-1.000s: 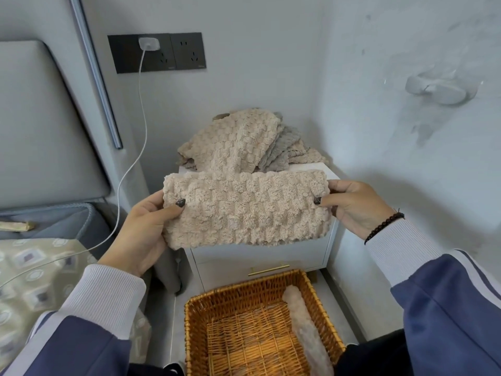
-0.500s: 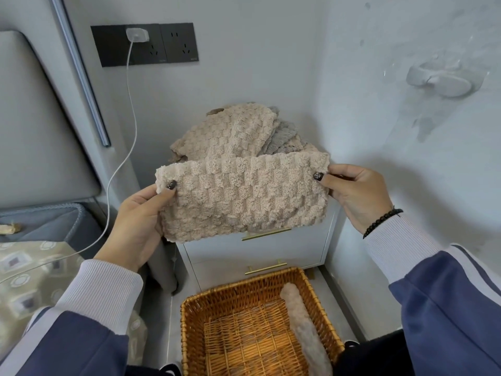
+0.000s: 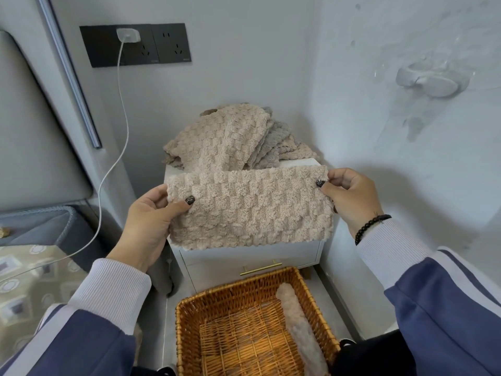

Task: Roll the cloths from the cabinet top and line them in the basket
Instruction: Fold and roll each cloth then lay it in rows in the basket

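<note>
Cloth (image 3: pixel 249 210) stretched lengthwise across mid-frame, left hand (image 3: pixel 151 218) and right hand (image 3: pixel 349 196) apart, each pinching one short end, basket (image 3: pixel 187 321) directly below.

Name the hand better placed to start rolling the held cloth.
Either, marginally the right hand: it pinches the folded cloth at its top corner; the left hand grips the other end more broadly, anchoring it.

Single head-worn wide-angle view, looking forward and down, close over cabinet (image 3: pixel 303 164) and basket (image 3: pixel 189 308)
</note>
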